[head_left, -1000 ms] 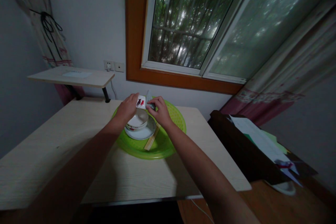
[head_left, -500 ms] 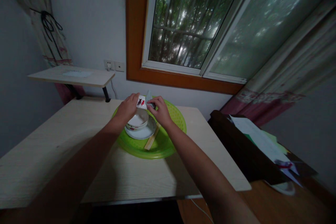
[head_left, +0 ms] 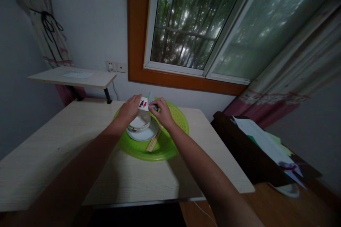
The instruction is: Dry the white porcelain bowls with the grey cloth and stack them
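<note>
My left hand (head_left: 130, 108) is closed on a small white dish-like piece (head_left: 143, 103) with a dark figure and a red figure on it. My right hand (head_left: 162, 111) pinches a grey-blue patterned cloth (head_left: 150, 98) against the right side of that piece. Both hands are above a round green plastic tray (head_left: 162, 153). Below my left hand, white bowls (head_left: 139, 125), seemingly stacked, sit on a white plate (head_left: 142, 136) in the tray. To their right lie pale wooden chopsticks (head_left: 154, 138). My fingers hide part of the piece and the cloth.
The tray rests on a light wooden table (head_left: 213, 170). A small raised shelf (head_left: 90, 79) stands at the back left, before wall sockets (head_left: 115, 66). A window (head_left: 186, 25) is behind. On the right, a dark brown piece of furniture (head_left: 234, 145) bears papers (head_left: 261, 138).
Both hands stay in nearly the same place over the tray. The white piece and the cloth between them shift only very slightly.
</note>
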